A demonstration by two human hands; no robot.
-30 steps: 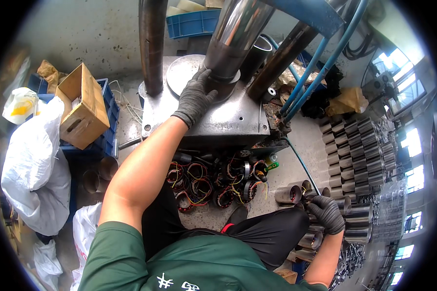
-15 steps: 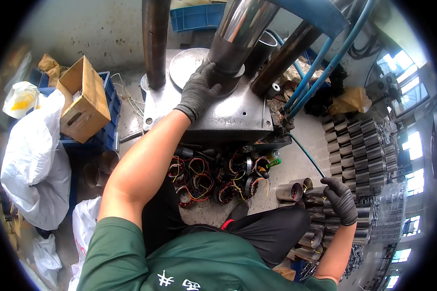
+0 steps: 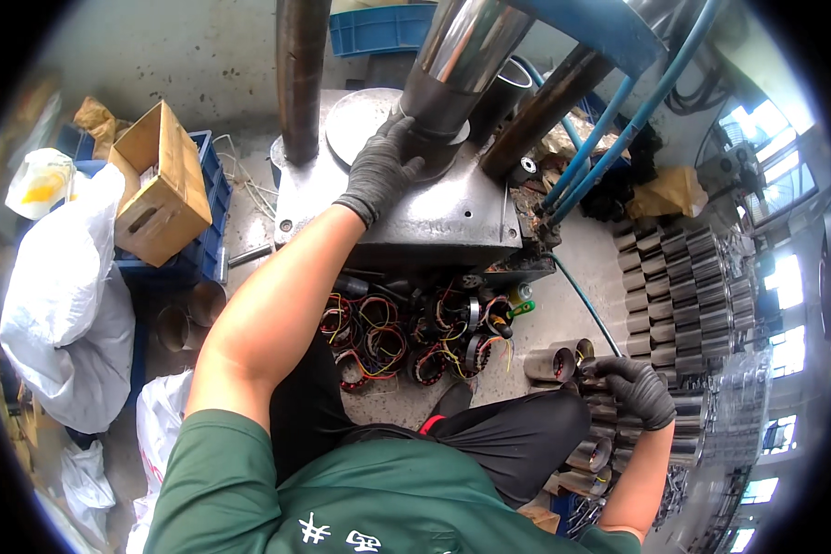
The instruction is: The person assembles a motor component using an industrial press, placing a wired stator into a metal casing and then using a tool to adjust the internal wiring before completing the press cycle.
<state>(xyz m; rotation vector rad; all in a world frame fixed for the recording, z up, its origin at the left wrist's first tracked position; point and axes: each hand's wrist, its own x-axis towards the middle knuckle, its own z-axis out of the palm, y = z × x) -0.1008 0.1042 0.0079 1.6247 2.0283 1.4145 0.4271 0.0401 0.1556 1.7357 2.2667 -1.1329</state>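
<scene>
My left hand [image 3: 381, 174], in a dark grey glove, reaches up to the press. Its fingers lie stretched against the lower left side of a dark metal cylinder [image 3: 439, 109], with the thumb apart. The cylinder stands under the shiny press ram [image 3: 471, 44] on the steel press bed [image 3: 415, 217]. A flat round disc [image 3: 360, 115] lies beside it on the bed. Low on the right, my gloved right hand [image 3: 639, 392] is closed around the end of a thin lever rod [image 3: 584, 300]; the fingers partly hide that end.
Several wound stators [image 3: 379, 337] with coloured wires lie on the floor below the press. Rows of metal sleeves [image 3: 679, 286] stand at right. Blue hoses [image 3: 600, 166] run beside a press column [image 3: 302, 83]. A cardboard box [image 3: 162, 198] and white sack [image 3: 60, 295] are at left.
My right hand has moved slightly down and left, and the lever's end has dropped with it. My left hand stays against the cylinder.
</scene>
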